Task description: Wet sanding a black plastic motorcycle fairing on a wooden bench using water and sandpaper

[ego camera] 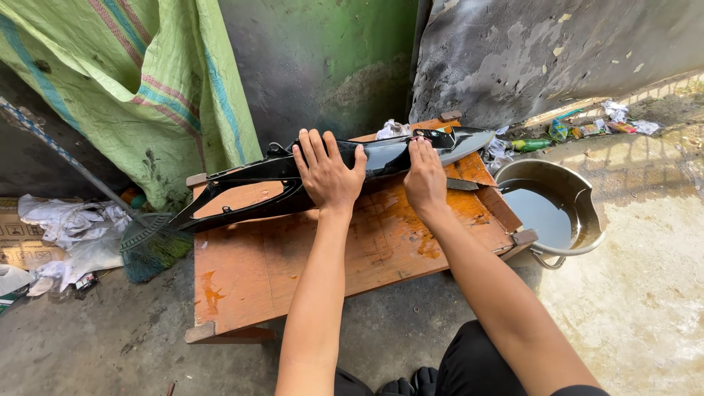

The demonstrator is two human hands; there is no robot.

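Showing black motorcycle fairing panel (257,183) lying lengthwise across far edge of orange wooden table (293,264). Left hand (328,172) flat on panel middle, fingers spread. Right hand (425,176) pressed on panel nearer pointed end, fingers together. Metal basin (579,198) of water beside table, right.

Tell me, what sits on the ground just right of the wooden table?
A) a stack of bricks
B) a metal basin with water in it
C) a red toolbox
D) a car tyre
B: a dented metal basin holding water stands on the ground beside the table's right end.
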